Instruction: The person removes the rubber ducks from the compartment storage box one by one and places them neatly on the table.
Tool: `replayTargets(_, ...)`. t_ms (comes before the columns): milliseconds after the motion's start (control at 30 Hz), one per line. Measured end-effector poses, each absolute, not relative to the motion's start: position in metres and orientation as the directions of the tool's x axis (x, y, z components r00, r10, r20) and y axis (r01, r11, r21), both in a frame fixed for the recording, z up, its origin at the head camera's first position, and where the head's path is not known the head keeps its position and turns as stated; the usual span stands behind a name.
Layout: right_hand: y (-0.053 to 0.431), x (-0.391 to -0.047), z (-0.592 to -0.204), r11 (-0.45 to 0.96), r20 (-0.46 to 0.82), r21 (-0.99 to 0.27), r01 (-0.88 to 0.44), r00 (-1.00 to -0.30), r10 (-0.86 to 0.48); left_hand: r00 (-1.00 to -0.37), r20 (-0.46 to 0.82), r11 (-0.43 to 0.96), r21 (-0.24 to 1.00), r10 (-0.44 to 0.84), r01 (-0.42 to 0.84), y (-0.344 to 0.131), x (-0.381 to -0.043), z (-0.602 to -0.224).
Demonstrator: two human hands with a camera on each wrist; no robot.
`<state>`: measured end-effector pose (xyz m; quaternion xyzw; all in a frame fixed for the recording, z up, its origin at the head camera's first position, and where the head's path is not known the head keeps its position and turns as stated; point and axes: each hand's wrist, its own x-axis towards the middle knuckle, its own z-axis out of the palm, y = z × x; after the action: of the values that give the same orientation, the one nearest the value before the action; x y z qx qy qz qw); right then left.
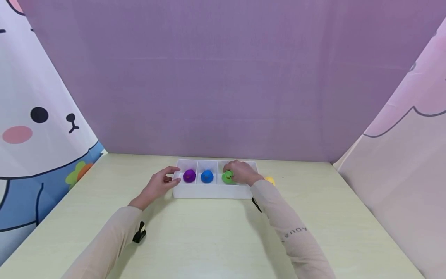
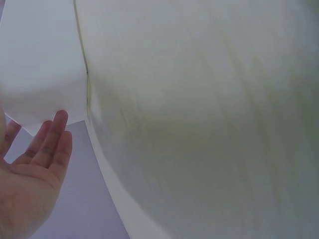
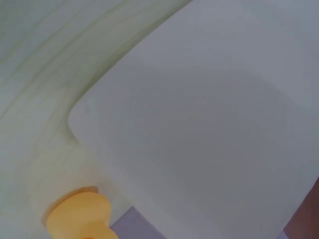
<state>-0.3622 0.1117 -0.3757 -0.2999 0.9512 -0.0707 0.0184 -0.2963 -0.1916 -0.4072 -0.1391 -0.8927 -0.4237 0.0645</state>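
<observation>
A white divided box stands on the table, with small toy ducks in its compartments. The purple duck is in the leftmost compartment and the blue duck in the one beside it. My right hand reaches over the box and pinches the green duck at the third compartment. At the box's left end, my left hand rests its relaxed fingers and thumb against the rim; the left wrist view shows the fingertips at the end wall. Partly behind my right sleeve, a yellow duck sits outside the box.
The pale wooden table meets a purple cloth backdrop just behind the box. Printed cartoon cloths hang at left and right. In the right wrist view, the yellow duck lies beside the box's end.
</observation>
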Motion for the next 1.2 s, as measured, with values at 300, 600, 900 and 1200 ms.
replayTargets(300, 0.111, -0.363, -0.378, 0.818, 0.004, -0.147, -0.556, -0.827, -0.562, -0.951, 0.239, 0.601, 0.738, 0.194, 0.308, -0.191, -0.297, -0.408)
replayTargets(600, 0.112, -0.363, -0.376, 0.798, 0.024, -0.137, -0.587, -0.807, -0.590, -0.949, 0.247, 0.599, 0.736, 0.197, 0.316, -0.191, -0.298, -0.408)
replayTargets(900, 0.114, -0.359, -0.369, 0.782, 0.033, -0.119, -0.612, -0.790, -0.613, -0.948, 0.250, 0.608, 0.727, 0.199, 0.319, -0.190, -0.297, -0.407)
replayTargets(1200, 0.115, -0.355, -0.354, 0.742, 0.080, -0.123, -0.659, -0.752, -0.655, -0.949, 0.244, 0.620, 0.718, 0.202, 0.317, -0.192, -0.298, -0.407)
